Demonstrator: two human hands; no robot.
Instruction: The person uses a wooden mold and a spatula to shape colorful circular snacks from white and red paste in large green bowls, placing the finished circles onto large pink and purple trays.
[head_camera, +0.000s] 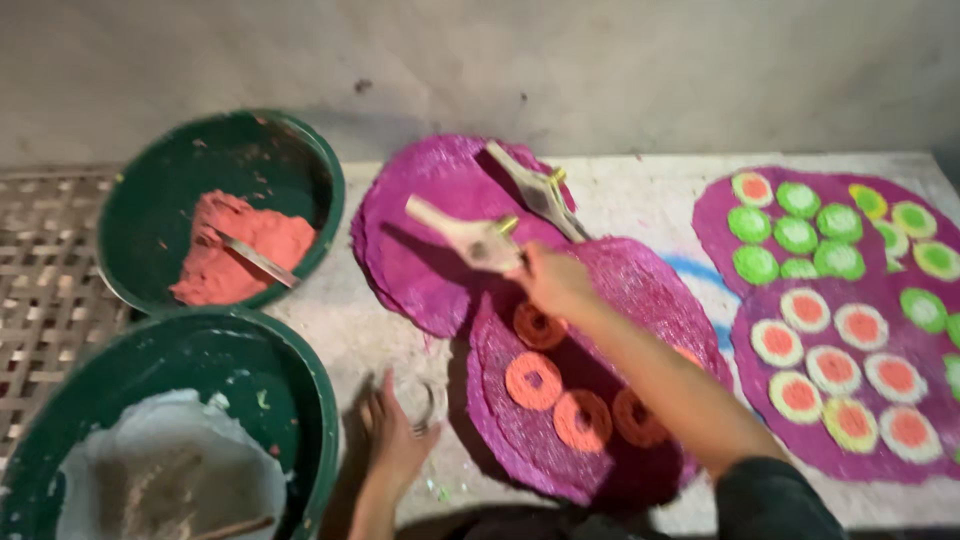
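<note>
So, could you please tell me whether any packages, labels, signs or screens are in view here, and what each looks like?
None in view: only two green basins, magenta sheets with coloured rings, and a tool in the right hand.

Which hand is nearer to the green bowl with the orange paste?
The left hand is nearer; it rests on the table below and right of the green bowl. The right hand is farther right, over the purple discs.
</note>
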